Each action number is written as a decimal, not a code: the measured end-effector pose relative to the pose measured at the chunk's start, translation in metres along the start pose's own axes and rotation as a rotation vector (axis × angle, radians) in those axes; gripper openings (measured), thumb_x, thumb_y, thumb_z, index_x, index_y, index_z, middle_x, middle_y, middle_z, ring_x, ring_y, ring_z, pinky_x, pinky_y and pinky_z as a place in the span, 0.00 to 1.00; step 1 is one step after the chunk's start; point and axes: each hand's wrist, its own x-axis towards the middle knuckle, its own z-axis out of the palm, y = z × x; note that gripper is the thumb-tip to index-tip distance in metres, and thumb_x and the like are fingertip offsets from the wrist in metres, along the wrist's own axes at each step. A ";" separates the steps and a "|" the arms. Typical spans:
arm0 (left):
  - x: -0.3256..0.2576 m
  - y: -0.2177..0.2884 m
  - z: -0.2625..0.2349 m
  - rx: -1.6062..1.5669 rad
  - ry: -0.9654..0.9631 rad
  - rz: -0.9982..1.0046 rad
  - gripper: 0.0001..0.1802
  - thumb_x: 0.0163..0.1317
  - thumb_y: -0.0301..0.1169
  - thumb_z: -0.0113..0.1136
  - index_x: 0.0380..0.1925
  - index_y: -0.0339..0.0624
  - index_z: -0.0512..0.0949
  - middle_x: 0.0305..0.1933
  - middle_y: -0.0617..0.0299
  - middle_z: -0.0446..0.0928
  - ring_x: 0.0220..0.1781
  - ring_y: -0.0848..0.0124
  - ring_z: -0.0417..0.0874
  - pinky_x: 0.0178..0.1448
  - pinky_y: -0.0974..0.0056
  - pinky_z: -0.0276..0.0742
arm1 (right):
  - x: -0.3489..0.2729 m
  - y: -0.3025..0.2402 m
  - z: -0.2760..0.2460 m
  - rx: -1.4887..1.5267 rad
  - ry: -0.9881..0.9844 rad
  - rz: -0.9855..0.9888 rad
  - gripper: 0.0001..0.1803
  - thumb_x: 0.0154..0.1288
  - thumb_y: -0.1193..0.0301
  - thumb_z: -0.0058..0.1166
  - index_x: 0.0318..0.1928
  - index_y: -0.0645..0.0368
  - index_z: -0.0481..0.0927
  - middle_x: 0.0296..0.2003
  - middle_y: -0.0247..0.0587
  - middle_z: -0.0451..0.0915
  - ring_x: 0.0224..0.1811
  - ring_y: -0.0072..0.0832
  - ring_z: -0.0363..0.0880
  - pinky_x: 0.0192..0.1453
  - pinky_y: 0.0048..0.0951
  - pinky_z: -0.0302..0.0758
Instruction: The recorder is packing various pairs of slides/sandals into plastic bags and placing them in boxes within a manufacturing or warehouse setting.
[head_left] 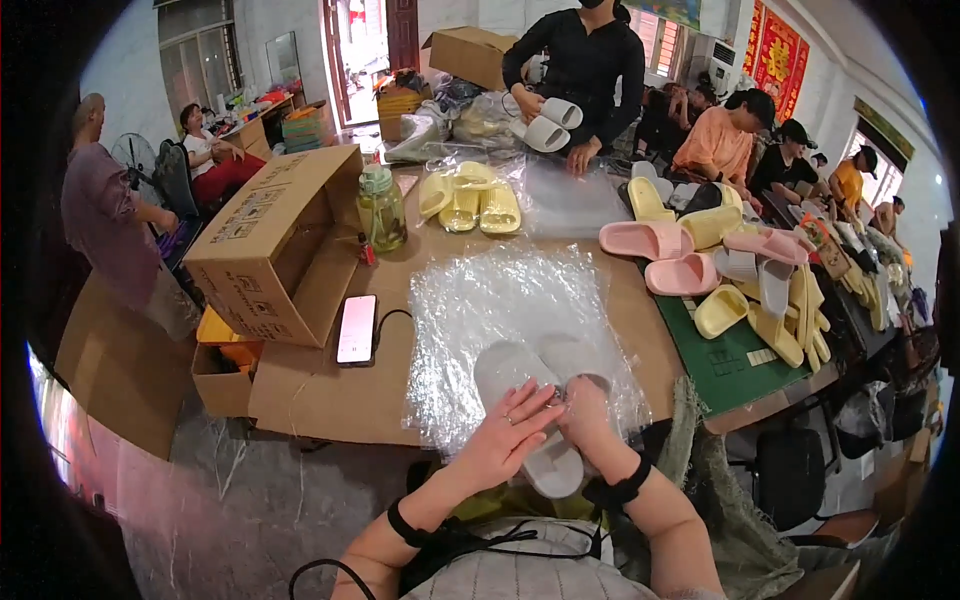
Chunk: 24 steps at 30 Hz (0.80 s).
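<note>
Near the front edge of the table lies a pair of light grey slide slippers, on or partly under clear plastic bags; which of these I cannot tell. My left hand rests across the slippers, its fingers stretched out and lying flat, with a ring on one finger. Beside it my right hand is closed against the slippers, fingers curled in. What sits between its fingers is hidden. The two hands meet at the fingertips, and one slipper's end sticks out toward me between my wrists.
Left of the bags stand a phone, a green-lidded bottle and an open carton. Yellow slippers lie beyond. Mixed slippers are piled right, by a green mat. Across the table, a person in black holds grey slippers.
</note>
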 end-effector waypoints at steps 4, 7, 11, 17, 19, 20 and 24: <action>0.000 0.000 -0.007 -0.082 -0.013 -0.003 0.23 0.75 0.29 0.50 0.69 0.47 0.73 0.78 0.57 0.63 0.82 0.51 0.56 0.82 0.47 0.49 | 0.043 -0.005 0.013 0.090 0.023 0.040 0.17 0.64 0.63 0.58 0.35 0.70 0.80 0.38 0.65 0.80 0.43 0.59 0.80 0.51 0.53 0.75; -0.002 0.005 -0.016 -0.148 -0.010 -0.011 0.23 0.75 0.28 0.49 0.68 0.46 0.73 0.78 0.57 0.64 0.82 0.51 0.56 0.82 0.48 0.49 | 0.075 -0.012 0.021 0.141 0.112 0.027 0.18 0.65 0.63 0.55 0.34 0.70 0.80 0.37 0.64 0.80 0.43 0.59 0.80 0.52 0.54 0.75; -0.006 0.005 -0.027 -0.081 -0.023 -0.044 0.22 0.73 0.27 0.50 0.66 0.46 0.75 0.77 0.55 0.65 0.82 0.51 0.57 0.82 0.48 0.50 | 0.113 -0.020 0.034 0.089 0.219 0.132 0.19 0.64 0.62 0.56 0.39 0.72 0.80 0.41 0.67 0.80 0.47 0.59 0.80 0.54 0.53 0.76; -0.019 -0.015 -0.037 0.146 -0.040 -0.098 0.23 0.70 0.27 0.55 0.64 0.48 0.77 0.77 0.53 0.65 0.81 0.49 0.59 0.82 0.49 0.53 | 0.121 -0.010 0.042 0.181 0.164 0.126 0.26 0.62 0.58 0.64 0.47 0.71 0.78 0.50 0.64 0.78 0.53 0.59 0.77 0.59 0.51 0.74; -0.020 -0.020 -0.038 -0.058 0.011 -0.158 0.24 0.68 0.27 0.55 0.66 0.46 0.76 0.78 0.52 0.63 0.81 0.50 0.59 0.81 0.50 0.54 | 0.109 -0.002 0.045 0.201 0.164 0.067 0.28 0.61 0.59 0.65 0.52 0.71 0.77 0.53 0.65 0.76 0.56 0.59 0.75 0.61 0.50 0.73; -0.019 -0.022 -0.041 -0.097 0.025 -0.187 0.26 0.68 0.27 0.54 0.67 0.44 0.74 0.79 0.51 0.61 0.81 0.52 0.58 0.81 0.52 0.55 | 0.098 0.002 0.044 0.280 0.260 -0.022 0.31 0.61 0.62 0.66 0.57 0.71 0.74 0.55 0.64 0.73 0.58 0.59 0.72 0.63 0.50 0.71; -0.023 -0.044 -0.045 -0.027 0.127 -0.251 0.27 0.68 0.30 0.56 0.68 0.44 0.72 0.77 0.46 0.62 0.79 0.47 0.60 0.79 0.50 0.58 | 0.051 0.003 0.021 0.272 0.235 -0.188 0.35 0.61 0.66 0.66 0.65 0.66 0.69 0.60 0.60 0.71 0.64 0.57 0.68 0.68 0.49 0.67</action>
